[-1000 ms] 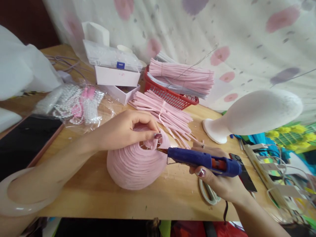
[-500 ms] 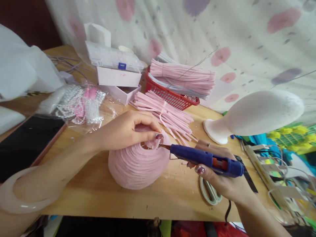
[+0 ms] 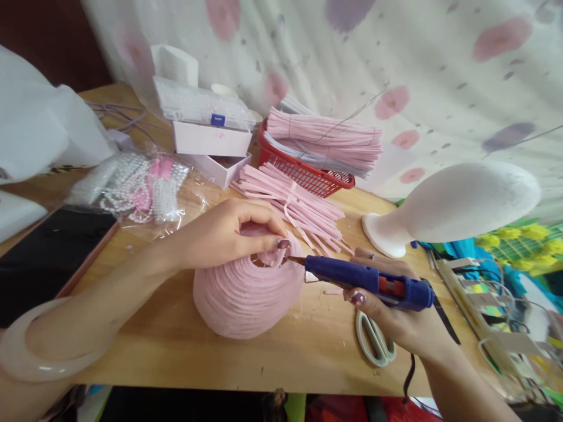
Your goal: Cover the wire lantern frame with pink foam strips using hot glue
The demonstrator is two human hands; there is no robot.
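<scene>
A pink dome made of wound cord (image 3: 246,296) rests on the wooden table (image 3: 176,346). My left hand (image 3: 229,231) sits on top of it and pinches the loose pink cord end at the dome's upper opening. A pale bangle circles that forearm. My right hand (image 3: 391,310) grips a blue hot glue gun (image 3: 369,282), whose metal nozzle touches the cord right beside my left fingertips.
Loose pink strips (image 3: 294,202) lie behind the dome, more in a red basket (image 3: 308,173). White boxes (image 3: 211,138), bagged pearl strings (image 3: 136,184), a dark phone (image 3: 48,249), white-handled scissors (image 3: 373,340), a white foam head form (image 3: 457,202) and a power strip (image 3: 479,319) surround the work.
The glue gun has shifted slightly right and up, its nozzle staying at the dome's opening. My left hand keeps its pinch almost unmoved.
</scene>
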